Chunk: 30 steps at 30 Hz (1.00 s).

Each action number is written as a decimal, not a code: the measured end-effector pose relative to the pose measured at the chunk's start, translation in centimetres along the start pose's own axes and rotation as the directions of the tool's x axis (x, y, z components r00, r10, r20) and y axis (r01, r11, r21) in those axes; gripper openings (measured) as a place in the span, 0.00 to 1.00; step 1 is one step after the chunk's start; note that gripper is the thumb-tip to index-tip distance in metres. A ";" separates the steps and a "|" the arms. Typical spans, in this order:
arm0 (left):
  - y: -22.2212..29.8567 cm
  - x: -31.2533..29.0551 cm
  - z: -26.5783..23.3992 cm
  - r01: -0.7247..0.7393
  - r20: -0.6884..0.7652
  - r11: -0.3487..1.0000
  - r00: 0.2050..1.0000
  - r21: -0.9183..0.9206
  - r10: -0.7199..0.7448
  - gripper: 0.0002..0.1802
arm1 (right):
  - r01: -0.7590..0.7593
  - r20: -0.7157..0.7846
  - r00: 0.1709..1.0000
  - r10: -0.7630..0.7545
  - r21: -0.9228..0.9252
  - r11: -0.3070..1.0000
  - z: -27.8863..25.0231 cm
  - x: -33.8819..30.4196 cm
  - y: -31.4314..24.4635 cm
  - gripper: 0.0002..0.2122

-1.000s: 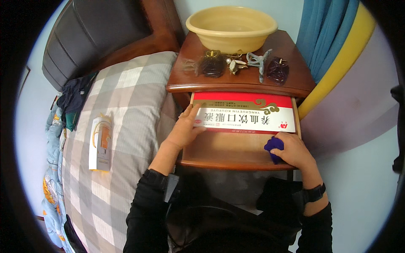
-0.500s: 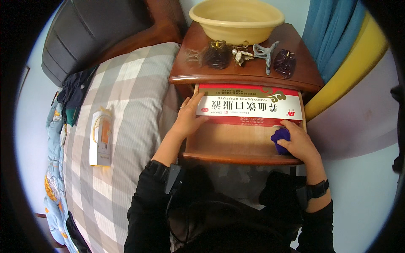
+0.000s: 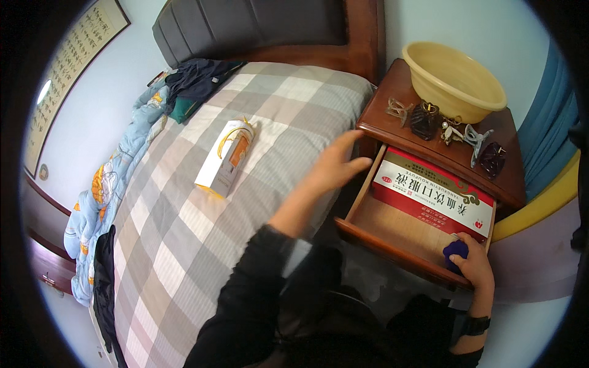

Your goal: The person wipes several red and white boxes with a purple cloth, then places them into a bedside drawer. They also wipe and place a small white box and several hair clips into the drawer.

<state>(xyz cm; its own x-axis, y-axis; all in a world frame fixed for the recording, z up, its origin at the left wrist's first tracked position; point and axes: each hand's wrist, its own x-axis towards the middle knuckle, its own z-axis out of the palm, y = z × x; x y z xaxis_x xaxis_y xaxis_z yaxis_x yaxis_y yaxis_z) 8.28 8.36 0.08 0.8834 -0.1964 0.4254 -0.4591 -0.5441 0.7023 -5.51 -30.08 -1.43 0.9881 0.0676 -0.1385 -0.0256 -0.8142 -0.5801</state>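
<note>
Left hand (image 3: 334,167): fingers spread, empty, above the bed's (image 3: 184,221) edge beside the open drawer (image 3: 392,230)
Right hand (image 3: 475,265): fingers closed around a blue cloth (image 3: 455,251) at the drawer's front corner; red box (image 3: 432,197) fills its back

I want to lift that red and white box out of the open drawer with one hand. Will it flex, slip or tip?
The red and white box is long, flat cardboard, so it probably stays fairly stiff. Its face looks glossy, so it may slip in a one-hand pinch. It fills the drawer almost side to side, so it may catch; lifted by one end, it will likely tilt.
</note>
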 end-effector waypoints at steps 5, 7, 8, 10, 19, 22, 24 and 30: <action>-3.4 -3.7 -12.9 0.121 -0.174 0.690 0.985 0.713 0.007 0.38 | 0.008 -0.002 1.000 -0.008 0.047 0.999 0.1 -0.3 0.2 0.25; -5.9 -4.7 -17.4 0.351 -0.337 0.539 0.933 0.766 -0.129 0.44 | 0.035 -0.015 0.999 -0.034 0.069 0.997 0.1 -0.2 0.3 0.24; -7.2 -5.5 -18.8 0.437 -0.433 0.451 0.894 0.778 -0.120 0.47 | 0.046 -0.033 0.999 -0.044 0.067 0.997 0.1 -0.2 0.3 0.24; -9.3 -6.9 -20.9 0.587 -0.472 0.384 0.806 0.712 -0.358 0.54 | 0.034 -0.034 0.999 -0.031 0.083 0.996 0.2 -0.2 0.4 0.23; -9.4 -8.9 -23.7 0.667 -0.187 0.732 0.709 -0.137 -0.680 0.44 | 0.054 -0.075 0.996 -0.046 0.109 0.993 0.3 -0.2 1.0 0.22; -8.0 -10.4 -22.6 0.480 -0.035 0.583 0.752 -0.656 -0.659 0.29 | 0.026 -0.111 0.994 -0.015 0.100 0.995 0.5 -0.1 1.1 0.21; -7.3 -10.9 -20.9 0.307 0.002 0.375 0.776 -0.875 -0.630 0.24 | 0.044 -0.153 0.988 -0.030 0.090 0.995 0.5 -0.1 1.0 0.20; -1.8 -8.4 -11.1 0.157 0.146 -0.017 0.865 -0.987 -0.480 0.33 | 0.159 -0.187 0.978 -0.092 0.389 0.908 -0.5 0.0 -0.8 0.17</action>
<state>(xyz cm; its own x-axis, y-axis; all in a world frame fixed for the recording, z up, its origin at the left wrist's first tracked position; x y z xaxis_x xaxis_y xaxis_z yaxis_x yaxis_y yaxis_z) 0.62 20.01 1.58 0.9982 -0.0274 -0.0526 0.0541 0.7837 0.6188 -5.41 -29.71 -0.54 0.9972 0.0332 0.0676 0.0751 -0.5040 -0.8604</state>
